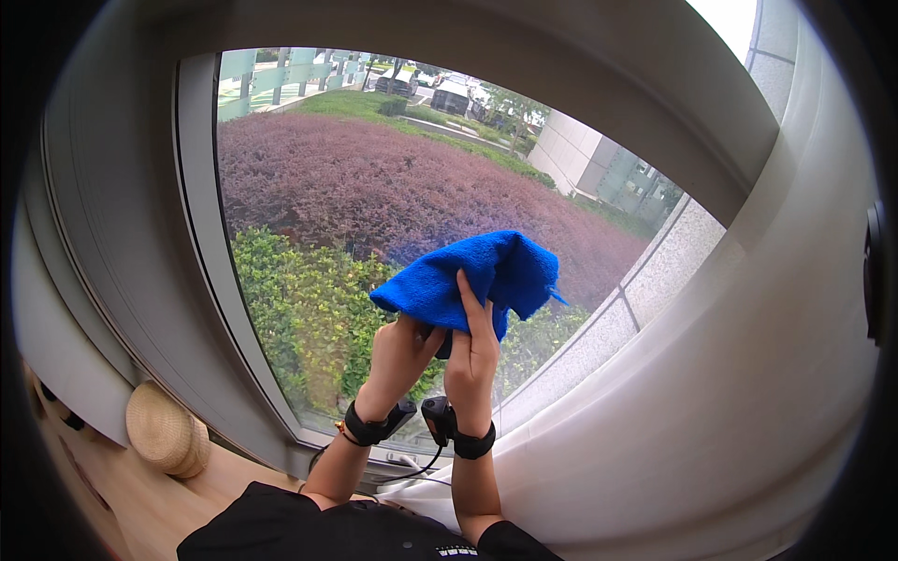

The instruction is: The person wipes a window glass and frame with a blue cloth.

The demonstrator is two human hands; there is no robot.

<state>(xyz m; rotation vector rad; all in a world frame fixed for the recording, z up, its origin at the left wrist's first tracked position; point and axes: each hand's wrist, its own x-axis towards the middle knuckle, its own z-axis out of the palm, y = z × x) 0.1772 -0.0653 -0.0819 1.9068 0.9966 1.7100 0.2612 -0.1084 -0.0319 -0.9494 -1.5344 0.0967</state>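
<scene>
A blue microfibre cloth (463, 277) is bunched up in front of the window pane (316, 308). My left hand (400, 361) grips its lower left part, with the fingertips hidden beneath the fabric. On the right, my right hand (473, 357) holds the same cloth, the index finger stretched up over its front. The cloth's far corner folds over, and loose threads hang from its right edge. Whether the cloth touches the glass, I cannot tell. Each wrist wears a black strap with a small device; the right wrist's device (436, 415) has a cable attached.
The grey window frame (200, 210) borders the glass on the left. A white curtain (673, 421) hangs along the right side. Round woven cushions (160, 429) lie at lower left on a pale wooden surface (175, 501). A window latch (402, 459) is at the bottom frame.
</scene>
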